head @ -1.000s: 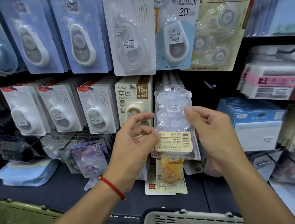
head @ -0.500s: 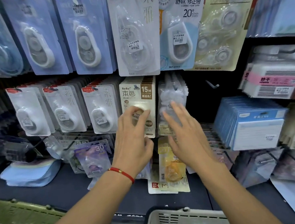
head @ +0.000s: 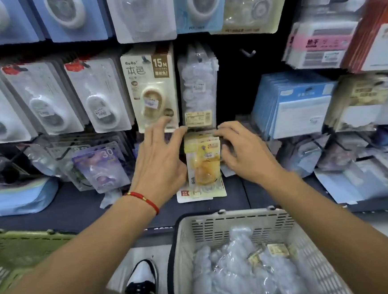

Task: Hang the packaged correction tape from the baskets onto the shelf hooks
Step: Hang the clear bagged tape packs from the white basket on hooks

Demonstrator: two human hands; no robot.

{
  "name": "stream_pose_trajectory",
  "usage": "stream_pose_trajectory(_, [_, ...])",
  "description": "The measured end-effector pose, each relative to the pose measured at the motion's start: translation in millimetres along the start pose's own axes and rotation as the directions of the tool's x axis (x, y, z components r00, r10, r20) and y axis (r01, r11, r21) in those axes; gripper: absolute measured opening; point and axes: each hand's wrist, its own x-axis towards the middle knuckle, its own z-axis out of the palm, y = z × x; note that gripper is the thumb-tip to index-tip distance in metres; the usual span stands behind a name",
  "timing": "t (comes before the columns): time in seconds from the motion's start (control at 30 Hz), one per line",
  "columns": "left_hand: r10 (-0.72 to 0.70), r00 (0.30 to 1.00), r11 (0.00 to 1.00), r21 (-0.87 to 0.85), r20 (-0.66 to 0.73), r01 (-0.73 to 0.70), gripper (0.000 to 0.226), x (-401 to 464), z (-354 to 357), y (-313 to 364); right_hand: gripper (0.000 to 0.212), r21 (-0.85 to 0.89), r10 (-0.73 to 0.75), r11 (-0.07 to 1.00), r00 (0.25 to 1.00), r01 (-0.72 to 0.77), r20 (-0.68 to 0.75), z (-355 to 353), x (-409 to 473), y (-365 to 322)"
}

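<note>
While my hands are both up at the shelf, the white basket [head: 236, 222] sits nearest me, just below my forearms, with clear tape packs [head: 235, 273] heaped loose inside it. A green basket [head: 22, 250] shows at the lower left, and my shoe [head: 144, 283] stands between the two.

Further out, my left hand [head: 159, 163] is spread, fingers loose, its fingertips at the left edge of the yellow packs [head: 204, 162] on the low hook. My right hand [head: 244, 152] is half curled against their right edge. I hold nothing in either one; whether the right thumb is pinching a card from behind, I cannot tell.

Just above my fingertips hangs the clear stack [head: 198, 86], the same kind as in the basket, beside the beige 15M pack [head: 150, 90]. To its right a bare hook [head: 248, 52] juts from the dark panel.

The risks, as I judge them: the clear stack looks full, so another pack forced on could push the front one off its peg. The yellow packs lean out at the bottom, and a knock from my wrist as I draw back could tip them onto the ledge, where one card [head: 192, 194] already lies flat. The basket's packs are slippery film in a tangle, so grabbing one may drag others over the rim. The bare hook could catch my right hand if I reach carelessly.
</note>
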Motion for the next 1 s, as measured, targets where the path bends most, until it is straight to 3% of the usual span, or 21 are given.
stream_pose_trajectory(0.13, [0.11,0.958,0.994,-0.006,0.266,-0.112,0.055,-50,39,6,0.019,0.134,0.179,0.967,0.954,-0.215,0.241,14,-61,33])
stream_pose_trajectory(0.23, [0.044,0.829,0.998,0.012,0.557,-0.061,0.056,-106,81,5,0.014,0.102,0.284,0.916,0.808,-0.387,0.515,45,-116,59])
stream_pose_trajectory(0.37, [-0.142,0.686,0.99,0.091,0.714,0.11,0.069,-188,127,0,0.033,-0.128,0.278,0.944,0.528,-0.303,0.802,105,-191,84])
stream_pose_trajectory(0.4, [-0.162,0.671,0.987,0.113,0.723,0.116,0.072,-203,134,1,0.04,-0.162,0.26,0.959,0.502,-0.231,0.825,118,-204,86])
stream_pose_trajectory(0.53, [-0.162,0.703,0.986,0.142,0.692,0.088,0.072,-223,147,2,0.062,-0.114,-0.022,0.98,0.66,0.163,0.751,157,-229,78])
stream_pose_trajectory(0.6, [-0.153,0.719,0.988,0.107,0.678,0.109,0.068,-220,147,0,0.07,-0.062,-0.18,0.938,0.632,0.34,0.754,171,-233,66])
stream_pose_trajectory(0.67, [-0.135,0.721,0.991,0.096,0.68,0.095,0.067,-220,146,-2,0.071,-0.083,-0.196,0.895,0.554,0.438,0.809,181,-240,55])
stream_pose_trajectory(0.87, [-0.152,0.714,0.987,0.137,0.684,0.08,0.064,-224,145,1,0.061,-0.161,-0.249,0.819,0.593,0.551,0.766,180,-255,48])
stream_pose_trajectory(1.0, [-0.179,0.687,0.984,0.124,0.704,0.13,0.061,-218,141,6,0.059,-0.132,-0.126,0.918,0.591,0.374,0.797,168,-256,49])
